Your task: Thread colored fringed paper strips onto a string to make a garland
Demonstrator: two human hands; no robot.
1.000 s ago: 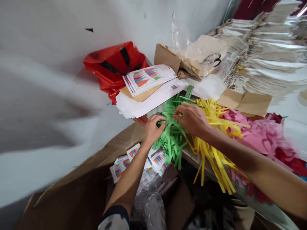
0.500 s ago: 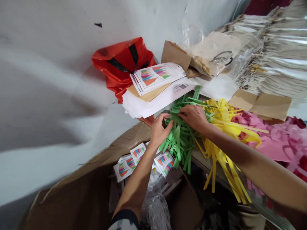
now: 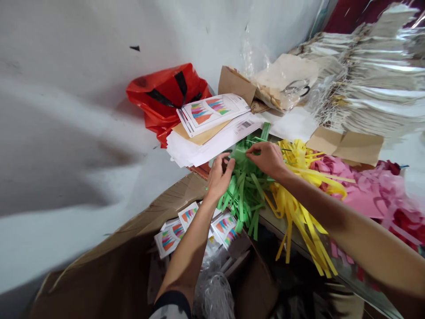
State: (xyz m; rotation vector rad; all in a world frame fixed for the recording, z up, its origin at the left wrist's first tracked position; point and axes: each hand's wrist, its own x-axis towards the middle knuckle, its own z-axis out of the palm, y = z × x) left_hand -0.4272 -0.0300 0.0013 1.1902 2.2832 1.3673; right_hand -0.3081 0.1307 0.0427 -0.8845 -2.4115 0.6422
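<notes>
A bundle of green paper fringe (image 3: 245, 190) lies over the table's edge, its strips hanging down. My left hand (image 3: 219, 176) grips the left side of the bundle, fingers curled into the strips. Pinching the top of the same bundle is my right hand (image 3: 267, 158), thumb and fingers closed on a green piece. A yellow paper fringe (image 3: 299, 195) lies right beside the green one, under my right forearm, and a pink fringe (image 3: 361, 186) lies further right.
A stack of white sheets with printed colour labels (image 3: 212, 126) and a red plastic bag (image 3: 166, 99) sit by the wall. Brown paper packets (image 3: 345, 141) and silvery bundles (image 3: 372, 84) fill the back right. An open cardboard box (image 3: 109, 261) with label cards stands below.
Both hands have shifted slightly up on the green fringe. My right hand went from lying over the strips to pinching a piece at the top.
</notes>
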